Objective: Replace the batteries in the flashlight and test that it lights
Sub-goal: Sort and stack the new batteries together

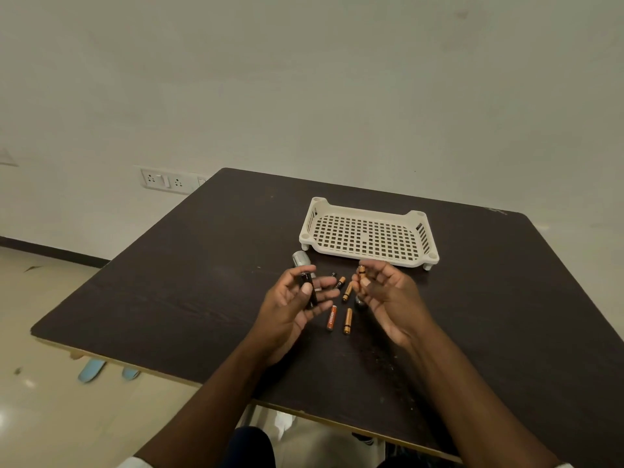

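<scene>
Mid battery swap. Left hand [293, 305] holding black flashlight body [308, 292] across fingers, thumb pressing on top: grip closed on it, tube angled w/ near end toward wearer. Right hand [381, 292] pinching one copper/black battery [361, 272] at fingertips, roughly upright, just right of the tube; a second one may sit lower in the same grip, can't tell for sure.

On desk [202, 265] btwn the hands: loose batteries, one w/ orange label [332, 318], one copper [347, 321] beside it, another copper [346, 292] further up, plus a shorter one [339, 282] near left fingertips. Silver flashlight head [300, 259] lying on desk just beyond left hand. Dark cap [360, 304] prob. under right palm, partly hidden. White perforated tray [368, 236] behind, nothing in it.

Likely next: feeding battery into tube. To do well: tilt open end of tube up toward right hand, check +/- marking first, line battery w/ bore before letting go, slide in rather than drop. Keep old and new cells apart on desk; mixed pile makes a wrong pick easy. Steady tube w/ thumb so no roll.
</scene>
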